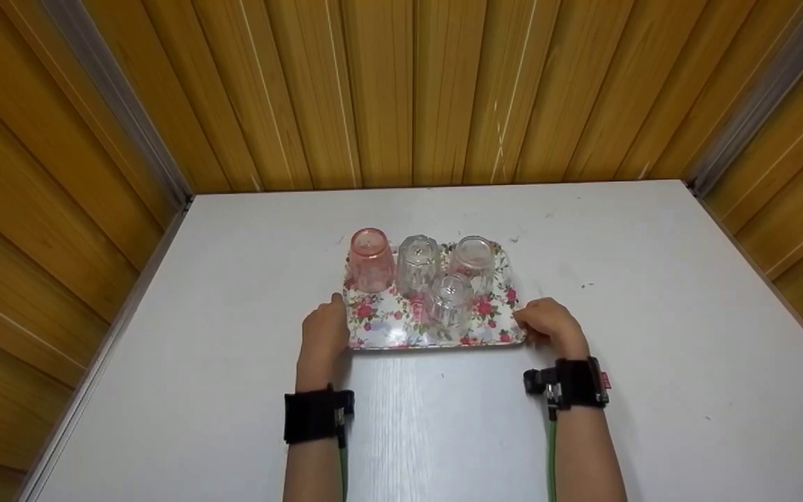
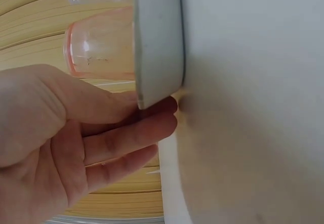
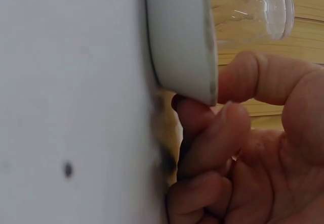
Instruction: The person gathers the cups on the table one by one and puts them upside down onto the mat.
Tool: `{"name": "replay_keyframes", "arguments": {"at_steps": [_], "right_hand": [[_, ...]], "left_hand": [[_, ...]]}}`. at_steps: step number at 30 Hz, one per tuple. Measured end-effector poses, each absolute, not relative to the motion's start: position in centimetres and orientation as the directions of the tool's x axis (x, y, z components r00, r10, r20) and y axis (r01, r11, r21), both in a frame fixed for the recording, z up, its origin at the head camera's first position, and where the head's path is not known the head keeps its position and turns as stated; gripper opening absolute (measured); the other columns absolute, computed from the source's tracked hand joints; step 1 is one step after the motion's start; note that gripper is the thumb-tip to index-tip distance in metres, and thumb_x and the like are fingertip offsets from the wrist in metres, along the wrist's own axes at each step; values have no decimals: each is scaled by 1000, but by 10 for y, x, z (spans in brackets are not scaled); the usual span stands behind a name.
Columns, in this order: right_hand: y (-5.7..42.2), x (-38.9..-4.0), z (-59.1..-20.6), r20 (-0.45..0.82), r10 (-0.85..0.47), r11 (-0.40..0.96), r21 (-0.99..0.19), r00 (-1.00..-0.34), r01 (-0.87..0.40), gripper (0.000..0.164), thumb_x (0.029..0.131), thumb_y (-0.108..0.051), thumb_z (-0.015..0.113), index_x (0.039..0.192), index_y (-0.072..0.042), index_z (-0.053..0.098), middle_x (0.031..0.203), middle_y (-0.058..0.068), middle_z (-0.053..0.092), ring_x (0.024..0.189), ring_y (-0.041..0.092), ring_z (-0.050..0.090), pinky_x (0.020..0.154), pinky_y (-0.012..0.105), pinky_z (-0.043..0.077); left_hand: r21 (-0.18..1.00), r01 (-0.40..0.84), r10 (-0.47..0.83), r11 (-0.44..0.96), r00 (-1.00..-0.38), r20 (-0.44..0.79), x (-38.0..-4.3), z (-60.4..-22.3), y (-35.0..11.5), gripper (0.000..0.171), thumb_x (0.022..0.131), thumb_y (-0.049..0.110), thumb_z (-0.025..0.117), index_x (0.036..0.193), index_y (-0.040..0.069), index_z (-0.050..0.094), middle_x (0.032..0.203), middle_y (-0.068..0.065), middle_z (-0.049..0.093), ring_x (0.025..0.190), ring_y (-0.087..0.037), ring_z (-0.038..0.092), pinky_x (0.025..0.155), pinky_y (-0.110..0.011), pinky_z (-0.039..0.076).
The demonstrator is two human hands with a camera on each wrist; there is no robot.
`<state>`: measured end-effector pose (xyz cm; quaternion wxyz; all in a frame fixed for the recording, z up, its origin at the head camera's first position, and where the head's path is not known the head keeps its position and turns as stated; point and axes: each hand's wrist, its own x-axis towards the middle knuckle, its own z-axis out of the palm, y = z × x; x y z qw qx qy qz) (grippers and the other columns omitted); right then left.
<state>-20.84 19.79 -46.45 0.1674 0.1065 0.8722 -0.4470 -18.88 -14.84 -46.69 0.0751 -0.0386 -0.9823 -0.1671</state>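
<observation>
A white tray with a red floral print lies on the table, apparently resting on it. Standing on it, seemingly upside down, are a pink glass at the left, a ribbed clear glass, a clear glass at the back right and a shorter clear glass in front. My left hand grips the tray's left side; the left wrist view shows the thumb on the rim and fingers underneath. At the right side my right hand pinches the rim between thumb and curled fingers.
The white table extends around the tray on all sides. Yellow wood-look panels wall off its back and both sides. Green cables run along both forearms from black wrist straps.
</observation>
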Motion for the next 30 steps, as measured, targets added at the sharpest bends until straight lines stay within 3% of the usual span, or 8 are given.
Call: {"name": "replay_keyframes", "arguments": {"at_steps": [8, 22, 26, 30], "right_hand": [[198, -209, -464, -360, 57, 604, -730, -931, 320, 20, 75, -13, 53, 57, -11, 47, 49, -1, 47, 45, 13, 41, 44, 24, 35], [198, -210, -464, -338, 53, 664, -691, -940, 286, 20, 77, -16, 54, 59, -9, 49, 50, 0, 48, 46, 13, 42, 43, 24, 34], [192, -206, -454, -338, 68, 744, -609, -939, 274, 19, 78, -15, 49, 62, -7, 49, 55, 2, 47, 49, 16, 42, 44, 25, 34], [178, -197, -427, -222, 106, 865, -459, -969, 200, 29, 85, -21, 46, 82, 6, 56, 74, 16, 55, 64, 27, 52, 54, 36, 43]], "left_hand": [[313, 104, 68, 944, -990, 125, -191, -467, -147, 27, 78, -9, 54, 106, -9, 54, 75, -21, 63, 64, -32, 61, 54, -42, 49], [357, 109, 53, 928, -985, 162, -190, -469, -147, 26, 77, -10, 54, 103, -9, 52, 71, -19, 61, 60, -29, 59, 51, -41, 47], [348, 52, 0, 936, -989, 148, -187, -458, -144, 28, 79, 0, 59, 105, -9, 51, 87, -21, 59, 74, -33, 60, 62, -44, 49], [341, 17, -55, 940, -978, 202, -178, -433, -137, 55, 80, 20, 67, 121, -11, 46, 115, -27, 52, 104, -38, 54, 85, -52, 44]]}}
